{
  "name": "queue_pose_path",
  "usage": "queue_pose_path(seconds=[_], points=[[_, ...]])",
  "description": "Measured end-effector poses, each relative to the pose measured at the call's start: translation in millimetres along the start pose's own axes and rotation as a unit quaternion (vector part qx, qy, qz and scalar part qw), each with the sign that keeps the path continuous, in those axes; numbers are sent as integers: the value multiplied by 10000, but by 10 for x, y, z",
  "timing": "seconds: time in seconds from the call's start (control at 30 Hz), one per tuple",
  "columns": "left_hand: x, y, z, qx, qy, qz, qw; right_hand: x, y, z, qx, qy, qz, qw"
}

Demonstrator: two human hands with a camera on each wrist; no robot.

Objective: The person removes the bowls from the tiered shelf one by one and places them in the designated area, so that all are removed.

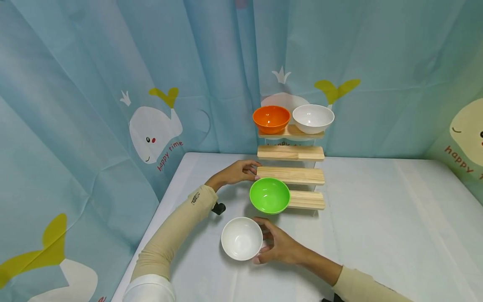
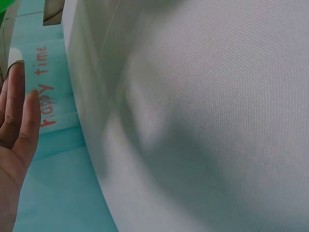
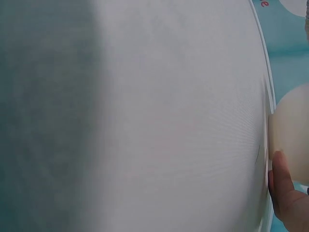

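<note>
- The right hand (image 1: 281,247) grips a white bowl (image 1: 241,238) that sits on the table (image 1: 377,235); its fingers are curled against the bowl's right side, with the thumb at the rim on the far side.
- This white bowl stands upright near the front left part of the table, just in front of a green bowl (image 1: 269,195).
- The green bowl rests on the left end of the lowest step of a wooden stepped shelf (image 1: 298,175).
- The left hand (image 1: 238,172) rests against the left end of the second step, just behind the green bowl; its fingers are fairly straight and close together, and they hold nothing.
- In the left wrist view the fingers (image 2: 17,121) show straight beside the white tablecloth.
- On the top step an orange bowl (image 1: 271,118) and a second white bowl (image 1: 313,118) stand side by side, the orange one on the left.
- A blue curtain (image 1: 94,105) with whale drawings hangs behind and beside the table.
- In the right wrist view only a fingertip and a pale curved surface show at the right edge.
</note>
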State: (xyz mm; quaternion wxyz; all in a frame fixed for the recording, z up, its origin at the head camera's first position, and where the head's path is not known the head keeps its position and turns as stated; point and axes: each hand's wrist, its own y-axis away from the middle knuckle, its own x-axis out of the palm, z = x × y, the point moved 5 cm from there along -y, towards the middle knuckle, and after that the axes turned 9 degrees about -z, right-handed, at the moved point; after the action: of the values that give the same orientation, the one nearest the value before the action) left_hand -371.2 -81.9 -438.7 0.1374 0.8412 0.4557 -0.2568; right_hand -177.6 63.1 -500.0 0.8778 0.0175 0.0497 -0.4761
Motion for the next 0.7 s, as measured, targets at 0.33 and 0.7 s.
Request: queue_pose_path(seconds=[0.33, 0.7], points=[[-5, -1, -8, 2, 2, 6, 10000, -132, 150, 30, 234, 141, -212, 9994], [-1, 1, -5, -45, -74, -37, 10000, -388, 402, 78, 247, 574, -258, 9977]])
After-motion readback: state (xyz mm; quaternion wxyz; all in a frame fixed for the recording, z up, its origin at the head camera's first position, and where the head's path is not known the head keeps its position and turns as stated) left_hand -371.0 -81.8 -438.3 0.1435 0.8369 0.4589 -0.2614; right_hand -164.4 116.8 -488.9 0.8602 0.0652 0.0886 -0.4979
